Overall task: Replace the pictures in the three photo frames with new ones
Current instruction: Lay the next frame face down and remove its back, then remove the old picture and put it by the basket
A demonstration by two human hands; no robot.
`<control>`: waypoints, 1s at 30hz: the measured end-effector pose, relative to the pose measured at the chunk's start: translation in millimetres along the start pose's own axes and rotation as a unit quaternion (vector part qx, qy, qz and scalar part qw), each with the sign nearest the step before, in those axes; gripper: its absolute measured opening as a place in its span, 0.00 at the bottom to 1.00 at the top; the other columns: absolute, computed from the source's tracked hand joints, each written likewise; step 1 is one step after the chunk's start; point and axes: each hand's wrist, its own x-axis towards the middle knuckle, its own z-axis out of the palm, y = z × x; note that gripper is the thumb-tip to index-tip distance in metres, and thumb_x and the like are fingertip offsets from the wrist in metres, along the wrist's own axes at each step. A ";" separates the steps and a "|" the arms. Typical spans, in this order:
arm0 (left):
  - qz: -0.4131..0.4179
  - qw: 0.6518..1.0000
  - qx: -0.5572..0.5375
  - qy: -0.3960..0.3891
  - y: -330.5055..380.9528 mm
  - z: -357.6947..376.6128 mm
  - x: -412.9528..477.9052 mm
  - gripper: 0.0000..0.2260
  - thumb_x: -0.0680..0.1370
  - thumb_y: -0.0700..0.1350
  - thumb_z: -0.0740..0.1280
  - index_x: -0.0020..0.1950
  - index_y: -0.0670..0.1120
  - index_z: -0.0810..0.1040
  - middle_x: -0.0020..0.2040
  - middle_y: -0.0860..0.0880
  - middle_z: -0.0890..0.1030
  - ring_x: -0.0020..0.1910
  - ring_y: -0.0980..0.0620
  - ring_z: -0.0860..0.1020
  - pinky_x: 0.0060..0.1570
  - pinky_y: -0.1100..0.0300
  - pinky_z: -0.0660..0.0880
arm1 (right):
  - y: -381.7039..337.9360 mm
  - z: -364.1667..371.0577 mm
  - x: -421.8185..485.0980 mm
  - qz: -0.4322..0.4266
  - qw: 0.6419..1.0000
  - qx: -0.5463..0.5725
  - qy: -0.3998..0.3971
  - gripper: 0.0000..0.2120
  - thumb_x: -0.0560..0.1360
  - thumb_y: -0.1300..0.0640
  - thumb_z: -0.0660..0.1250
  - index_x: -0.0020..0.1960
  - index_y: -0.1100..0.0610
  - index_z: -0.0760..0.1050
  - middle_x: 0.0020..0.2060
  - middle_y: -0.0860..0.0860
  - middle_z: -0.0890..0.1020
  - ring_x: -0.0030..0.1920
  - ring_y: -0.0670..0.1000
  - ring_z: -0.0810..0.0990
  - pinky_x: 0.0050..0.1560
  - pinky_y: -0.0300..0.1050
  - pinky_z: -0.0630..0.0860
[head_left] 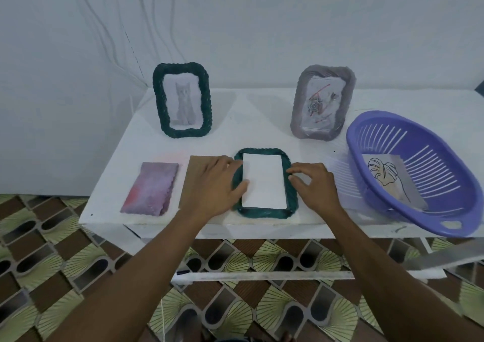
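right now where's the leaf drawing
The leaf drawing lies inside the purple basket at the table's right end, right of the face-down green frame.

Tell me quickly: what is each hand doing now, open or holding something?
Left hand: open, resting on the face-down green frame, thumb on the white sheet.
Right hand: open, fingertips on the frame's right edge, holding nothing.

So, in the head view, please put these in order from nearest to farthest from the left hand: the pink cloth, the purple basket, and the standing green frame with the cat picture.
From the left hand:
1. The pink cloth, lying just to its left on the table.
2. The standing green frame with the cat picture, behind it near the wall.
3. The purple basket, far across at the table's right end.
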 end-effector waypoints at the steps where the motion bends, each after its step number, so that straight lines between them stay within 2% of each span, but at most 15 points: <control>1: 0.006 1.000 -0.009 -0.004 6.4 3.6 5.2 0.24 0.79 0.60 0.57 0.72 0.51 0.67 0.67 0.49 0.71 0.65 0.49 0.69 0.64 0.51 0.67 | 0.0 -0.2 0.4 0.001 1.000 0.000 0.000 0.10 0.73 0.55 0.71 0.50 0.41 0.79 0.49 0.37 0.79 0.56 0.49 0.77 0.59 0.59 0.74; 5: 0.001 1.000 -0.025 -0.011 14.5 19.8 12.5 0.26 0.77 0.60 0.60 0.71 0.50 0.68 0.65 0.49 0.70 0.65 0.48 0.66 0.62 0.52 0.65 | 0.4 -0.3 -0.2 -0.004 1.000 0.001 -0.006 0.10 0.73 0.53 0.71 0.50 0.40 0.79 0.50 0.36 0.79 0.57 0.49 0.78 0.59 0.60 0.74; 8: -0.009 0.999 -0.042 -0.003 13.8 25.9 10.7 0.27 0.75 0.61 0.60 0.71 0.49 0.68 0.64 0.47 0.69 0.65 0.48 0.65 0.63 0.50 0.66 | 1.8 -0.6 0.2 -0.005 1.000 -0.006 -0.005 0.09 0.73 0.54 0.71 0.50 0.43 0.81 0.49 0.37 0.80 0.57 0.49 0.78 0.58 0.59 0.74; 13: -0.025 0.995 -0.097 0.012 11.8 24.2 11.4 0.26 0.76 0.56 0.67 0.71 0.50 0.70 0.62 0.48 0.72 0.63 0.49 0.68 0.63 0.51 0.68 | -1.3 -0.7 0.3 -0.007 1.000 -0.008 -0.002 0.08 0.73 0.55 0.71 0.50 0.45 0.82 0.48 0.37 0.79 0.56 0.50 0.78 0.58 0.59 0.75; 17: -0.059 0.979 -0.195 0.029 10.0 17.0 12.0 0.25 0.73 0.51 0.72 0.70 0.52 0.71 0.57 0.49 0.75 0.58 0.51 0.70 0.56 0.57 0.68 | -3.1 -1.3 -0.4 -0.010 1.000 -0.012 -0.001 0.08 0.73 0.56 0.71 0.50 0.45 0.82 0.48 0.36 0.79 0.56 0.51 0.78 0.58 0.60 0.75; 21: -0.057 0.972 -0.222 0.049 14.5 3.8 9.8 0.23 0.73 0.46 0.73 0.68 0.53 0.74 0.51 0.50 0.77 0.52 0.52 0.71 0.52 0.58 0.70 | -6.8 -3.1 0.6 -0.002 1.000 -0.016 -0.003 0.09 0.73 0.56 0.72 0.51 0.45 0.82 0.48 0.36 0.79 0.56 0.51 0.77 0.58 0.60 0.74; 23: -0.049 0.973 -0.219 0.055 18.8 -2.5 9.3 0.22 0.74 0.44 0.72 0.67 0.54 0.75 0.51 0.54 0.77 0.50 0.55 0.70 0.50 0.61 0.68 | -8.8 -4.2 0.3 0.004 1.000 -0.012 -0.009 0.09 0.73 0.56 0.72 0.51 0.45 0.81 0.48 0.36 0.79 0.57 0.50 0.76 0.59 0.60 0.73; 26: -0.047 0.955 -0.288 0.051 24.0 -8.2 11.2 0.19 0.76 0.40 0.71 0.65 0.53 0.76 0.59 0.59 0.74 0.56 0.62 0.69 0.54 0.76 0.66 | -10.8 -6.7 -0.2 0.021 1.000 0.013 -0.020 0.09 0.73 0.56 0.72 0.52 0.46 0.81 0.49 0.38 0.80 0.57 0.48 0.75 0.62 0.55 0.72; 27: -0.048 0.947 -0.314 0.048 25.5 -9.3 12.1 0.18 0.76 0.39 0.70 0.64 0.53 0.76 0.61 0.59 0.74 0.56 0.62 0.70 0.56 0.76 0.67 | -14.7 -9.1 0.7 0.039 0.998 0.034 -0.026 0.09 0.74 0.57 0.71 0.52 0.46 0.81 0.50 0.40 0.80 0.56 0.46 0.75 0.62 0.51 0.72; 29: -0.043 0.934 -0.351 0.046 28.6 -10.4 16.5 0.18 0.76 0.39 0.70 0.63 0.52 0.77 0.62 0.57 0.77 0.56 0.57 0.75 0.59 0.66 0.73 | -25.2 -17.8 4.0 0.066 0.995 0.072 -0.029 0.09 0.74 0.58 0.70 0.52 0.47 0.81 0.51 0.42 0.81 0.54 0.45 0.75 0.58 0.43 0.71; 30: -0.039 0.930 -0.362 0.046 29.9 -10.3 20.0 0.18 0.75 0.39 0.71 0.63 0.53 0.77 0.61 0.56 0.77 0.55 0.56 0.76 0.58 0.62 0.75 | -31.5 -24.0 5.3 0.054 0.996 0.071 -0.021 0.09 0.75 0.59 0.70 0.52 0.48 0.81 0.51 0.42 0.80 0.53 0.46 0.76 0.56 0.41 0.71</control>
